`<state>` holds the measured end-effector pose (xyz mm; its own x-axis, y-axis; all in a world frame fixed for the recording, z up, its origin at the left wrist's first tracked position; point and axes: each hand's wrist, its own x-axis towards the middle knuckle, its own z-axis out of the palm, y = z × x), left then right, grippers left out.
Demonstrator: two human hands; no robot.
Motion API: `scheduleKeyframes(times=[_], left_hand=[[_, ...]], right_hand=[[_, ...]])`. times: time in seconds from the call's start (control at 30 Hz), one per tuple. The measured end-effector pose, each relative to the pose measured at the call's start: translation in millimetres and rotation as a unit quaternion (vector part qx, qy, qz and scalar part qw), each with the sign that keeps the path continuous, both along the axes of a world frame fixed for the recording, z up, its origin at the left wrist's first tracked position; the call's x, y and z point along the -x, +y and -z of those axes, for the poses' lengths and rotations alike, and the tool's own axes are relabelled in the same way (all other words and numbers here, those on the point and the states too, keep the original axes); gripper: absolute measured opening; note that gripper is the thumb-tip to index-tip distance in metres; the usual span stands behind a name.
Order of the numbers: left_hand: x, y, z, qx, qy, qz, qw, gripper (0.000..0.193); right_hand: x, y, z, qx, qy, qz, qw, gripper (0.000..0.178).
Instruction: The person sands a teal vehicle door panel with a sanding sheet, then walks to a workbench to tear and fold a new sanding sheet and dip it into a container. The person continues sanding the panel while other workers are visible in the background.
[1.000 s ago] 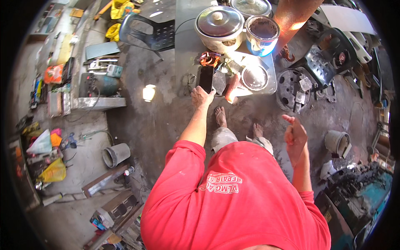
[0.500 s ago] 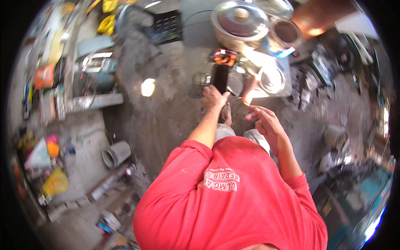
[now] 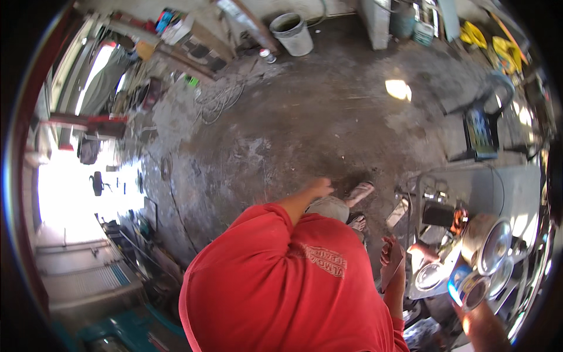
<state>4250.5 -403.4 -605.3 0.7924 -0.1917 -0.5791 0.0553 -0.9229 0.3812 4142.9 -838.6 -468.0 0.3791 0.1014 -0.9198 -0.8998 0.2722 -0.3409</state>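
My left hand point(image 3: 321, 187) is over the concrete floor in front of my body, away from the table; motion smears its fingers. Beside the table's near edge is my right hand point(image 3: 385, 251), fingers curled against a thin, brownish flat sheet point(image 3: 394, 265) whose kind I cannot make out. On the grey table point(image 3: 478, 179) lie a dark block point(image 3: 437, 213) and an orange-copper part point(image 3: 459, 220). A pale flat rectangular piece point(image 3: 397, 213) shows at the table's edge, nearest my right hand.
Lidded pots point(image 3: 494, 246) and a blue can point(image 3: 463, 287) crowd the table's right side, beside another person's bare limb point(image 3: 487, 328). A dark plastic chair point(image 3: 481, 126) stands beyond the table. A bucket point(image 3: 292, 35) is at the back, and loose cable point(image 3: 220, 104) lies on the floor.
My view and body have turned left, so the table now sits at the right. My left hand has left the dark block on the table and swung over the floor.
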Motion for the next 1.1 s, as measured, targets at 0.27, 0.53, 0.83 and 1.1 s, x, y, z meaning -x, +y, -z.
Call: scheduleKeyframes(times=[0.27,0.53,0.83,1.1], left_hand=[[116.4,305.0,-24.1,-0.063,0.194,-0.328,0.922,0.042],[67.5,461.7,59.2,-0.093,0.107,-0.101,0.985,0.026],[-3.9,639.6,38.9,0.037,0.090,-0.401,0.911,0.026],[-149.1,770.4,34.8,-0.105,0.118,-0.263,0.952,0.029]], right_hand=[[-192.4,119.4,-34.3,0.022,-0.166,0.019,0.986,0.042],[-319.5,382.2,0.2,0.143,-0.128,-0.312,0.930,0.043],[-430.0,568.3,85.2,0.279,-0.117,-0.633,0.712,0.048],[-719.7,724.5,110.8,0.235,-0.002,-0.542,0.807,0.042]])
